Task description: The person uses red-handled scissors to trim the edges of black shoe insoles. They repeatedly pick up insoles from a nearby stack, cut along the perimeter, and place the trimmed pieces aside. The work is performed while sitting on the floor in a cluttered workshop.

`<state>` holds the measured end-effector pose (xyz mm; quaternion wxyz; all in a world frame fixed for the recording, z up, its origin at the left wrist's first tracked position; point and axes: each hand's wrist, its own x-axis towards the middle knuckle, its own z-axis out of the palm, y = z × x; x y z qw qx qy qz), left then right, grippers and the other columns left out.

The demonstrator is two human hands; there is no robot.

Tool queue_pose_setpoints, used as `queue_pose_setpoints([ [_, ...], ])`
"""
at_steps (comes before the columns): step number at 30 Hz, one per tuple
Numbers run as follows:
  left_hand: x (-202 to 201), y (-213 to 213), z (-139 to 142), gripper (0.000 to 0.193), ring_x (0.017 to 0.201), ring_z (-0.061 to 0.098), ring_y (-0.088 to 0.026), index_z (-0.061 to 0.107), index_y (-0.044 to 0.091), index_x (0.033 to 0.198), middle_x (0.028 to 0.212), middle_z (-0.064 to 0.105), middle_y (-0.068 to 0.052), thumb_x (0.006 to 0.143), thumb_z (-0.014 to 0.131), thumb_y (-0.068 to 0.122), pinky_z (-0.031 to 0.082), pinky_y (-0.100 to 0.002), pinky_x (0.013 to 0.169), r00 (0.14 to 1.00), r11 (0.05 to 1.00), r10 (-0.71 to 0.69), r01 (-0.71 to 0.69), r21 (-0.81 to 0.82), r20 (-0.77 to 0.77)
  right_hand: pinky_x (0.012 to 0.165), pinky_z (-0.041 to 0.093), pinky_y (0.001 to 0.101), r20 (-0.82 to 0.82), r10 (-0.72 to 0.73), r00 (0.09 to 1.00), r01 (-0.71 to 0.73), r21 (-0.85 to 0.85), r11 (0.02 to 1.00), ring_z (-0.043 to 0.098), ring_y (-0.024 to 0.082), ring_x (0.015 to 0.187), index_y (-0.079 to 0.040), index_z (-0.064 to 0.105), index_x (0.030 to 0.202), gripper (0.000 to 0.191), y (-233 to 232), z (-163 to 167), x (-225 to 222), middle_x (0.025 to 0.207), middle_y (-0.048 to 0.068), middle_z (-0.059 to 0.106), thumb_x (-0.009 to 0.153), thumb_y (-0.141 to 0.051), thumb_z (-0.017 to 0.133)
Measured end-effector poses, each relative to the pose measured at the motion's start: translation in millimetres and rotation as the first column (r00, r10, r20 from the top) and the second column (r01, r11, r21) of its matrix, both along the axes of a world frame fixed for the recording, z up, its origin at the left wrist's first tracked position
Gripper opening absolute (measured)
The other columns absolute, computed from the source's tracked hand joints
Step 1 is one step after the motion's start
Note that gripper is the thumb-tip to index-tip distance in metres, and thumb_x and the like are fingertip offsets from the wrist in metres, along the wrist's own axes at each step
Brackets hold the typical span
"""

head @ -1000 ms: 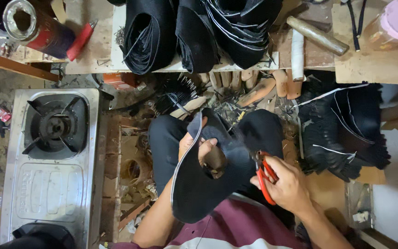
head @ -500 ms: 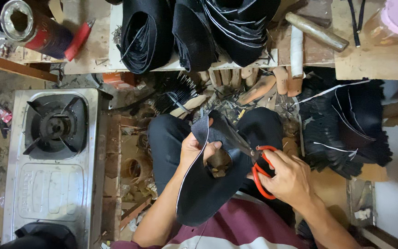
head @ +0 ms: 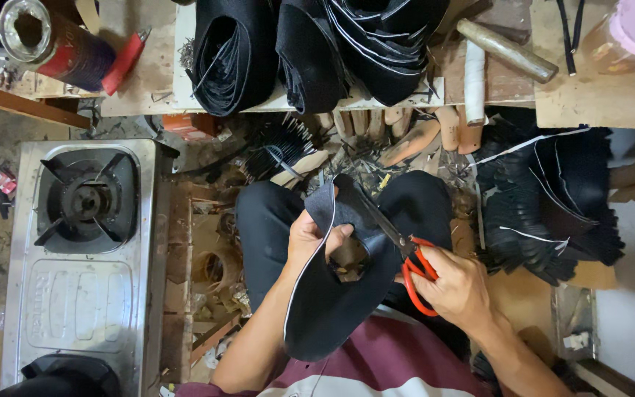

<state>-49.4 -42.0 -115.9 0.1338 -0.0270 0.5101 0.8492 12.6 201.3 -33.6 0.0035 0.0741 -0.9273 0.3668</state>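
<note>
stove [head: 82, 265] at floor's left edge | black rolls [head: 317, 51] on bench at top | black piece [head: 332, 301] over the lap, between both hands | left hand [head: 310, 239] closed, gripping piece's left edge | right hand [head: 457, 287] closed around red scissors [head: 406, 257], blades on the piece

Maroon shirt [head: 406, 367], dark trousers [head: 266, 228]

One scissors [head: 406, 257]; one stove [head: 82, 257]
</note>
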Motion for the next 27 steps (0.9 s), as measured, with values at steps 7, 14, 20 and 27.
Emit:
queue_pose_setpoints([
  [7, -1.5, 4.5, 20.6, 0.053, 0.107, 0.068, -0.017, 0.057, 0.002, 0.141, 0.120, 0.072, -0.007, 0.090, 0.067, -0.011, 0.054, -0.033, 0.095, 0.998, 0.997, -0.056, 0.056, 0.058, -0.012, 0.063, 0.058, 0.0415, -0.020, -0.057, 0.998, 0.058, 0.065, 0.996, 0.074, 0.036, 0.077, -0.007, 0.070, 0.111, 0.045, -9.3, -4.3, -10.0, 0.091, 0.014, 0.075, 0.072, -0.023, 0.085],
  [14, -4.9, 0.9, 28.7, 0.065, 0.124, 0.060, -0.014, 0.048, 0.001, 0.149, 0.136, 0.064, -0.004, 0.088, 0.067, -0.009, 0.045, -0.029, 0.107, 0.989, 0.999, -0.052, 0.050, -0.019, -0.140, 0.062, 0.059, 0.0378, 0.168, -0.047, 0.985, 0.052, -0.025, 0.998, 0.077, 0.029, 0.071, -0.008, 0.070, 0.115, 0.042, -9.6, -2.4, -12.6, 0.079, 0.009, 0.077, 0.076, -0.019, 0.081],
  [20, -2.2, -12.8, 31.3, 0.069, 0.087, 0.058, -0.023, 0.056, 0.000, 0.157, 0.104, 0.068, -0.019, 0.090, 0.070, -0.007, 0.048, -0.037, 0.083, 0.995, 0.951, -0.085, 0.097, -0.294, 0.052, 0.059, 0.058, 0.0360, 0.047, -0.010, 0.999, 0.011, -0.026, 1.000, 0.076, 0.028, 0.069, -0.007, 0.072, 0.100, 0.029, -10.5, -0.1, -12.5, 0.079, 0.008, 0.077, 0.077, -0.020, 0.082],
  [27, -11.2, -12.1, -8.5, 0.065, 0.114, 0.065, -0.019, 0.049, -0.003, 0.150, 0.129, 0.067, -0.012, 0.087, 0.066, -0.014, 0.052, -0.033, 0.101, 0.999, 0.961, 0.008, -0.018, 0.275, 0.035, 0.061, 0.056, 0.0395, -0.204, 0.007, 0.979, 0.043, 0.239, 0.970, 0.070, 0.031, 0.066, -0.004, 0.072, 0.107, 0.057, -3.4, 11.3, -17.8, 0.086, 0.013, 0.073, 0.063, -0.036, 0.089],
])
